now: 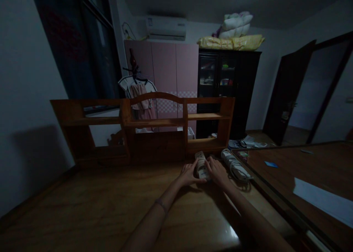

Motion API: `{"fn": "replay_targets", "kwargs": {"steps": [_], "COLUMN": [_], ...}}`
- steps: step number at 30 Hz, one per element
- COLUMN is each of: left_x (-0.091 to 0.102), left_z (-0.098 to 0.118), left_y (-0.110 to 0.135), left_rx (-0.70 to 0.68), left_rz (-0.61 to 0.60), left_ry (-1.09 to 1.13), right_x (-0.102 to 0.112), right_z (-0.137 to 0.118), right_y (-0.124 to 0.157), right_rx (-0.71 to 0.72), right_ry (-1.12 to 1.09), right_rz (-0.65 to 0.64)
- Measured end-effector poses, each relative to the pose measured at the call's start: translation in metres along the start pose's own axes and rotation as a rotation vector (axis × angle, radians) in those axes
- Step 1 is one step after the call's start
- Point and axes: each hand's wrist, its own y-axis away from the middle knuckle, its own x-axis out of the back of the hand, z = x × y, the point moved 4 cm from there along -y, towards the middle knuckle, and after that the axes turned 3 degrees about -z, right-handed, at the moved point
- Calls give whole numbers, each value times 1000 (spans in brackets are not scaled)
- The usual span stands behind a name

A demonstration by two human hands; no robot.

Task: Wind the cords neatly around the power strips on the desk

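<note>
A white power strip (202,164) with its cord wound round the middle lies on the wooden desk (110,200), close to the shelf unit. My left hand (190,174) grips its left side, with the thumb reaching across the near end. From the right, my right hand (216,170) closes on the same strip, fingers against the wound cord. Just beyond my right hand lies a second, longer white power strip (235,164), also wrapped in its cord, with a loop of cable at its near end.
A wooden shelf unit (157,124) stands along the desk's back edge. To the right, a brown table (275,186) adjoins, bearing a white paper strip (322,198) and a small blue card (271,164). Behind are a pink wardrobe (165,68) and a dark cabinet (248,86).
</note>
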Motion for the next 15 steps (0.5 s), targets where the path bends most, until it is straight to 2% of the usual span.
{"fn": "replay_targets", "kwargs": {"steps": [7, 15], "left_x": [1, 3], "left_z": [-2, -4], "left_y": [2, 1], "left_rx": [-30, -29], "left_rz": [20, 26], "left_ry": [13, 23], "right_x": [12, 19], "right_z": [-14, -18], "right_y": [-14, -22], "right_rx": [-158, -153], "right_ry": [4, -109], "right_rz": [110, 211]}}
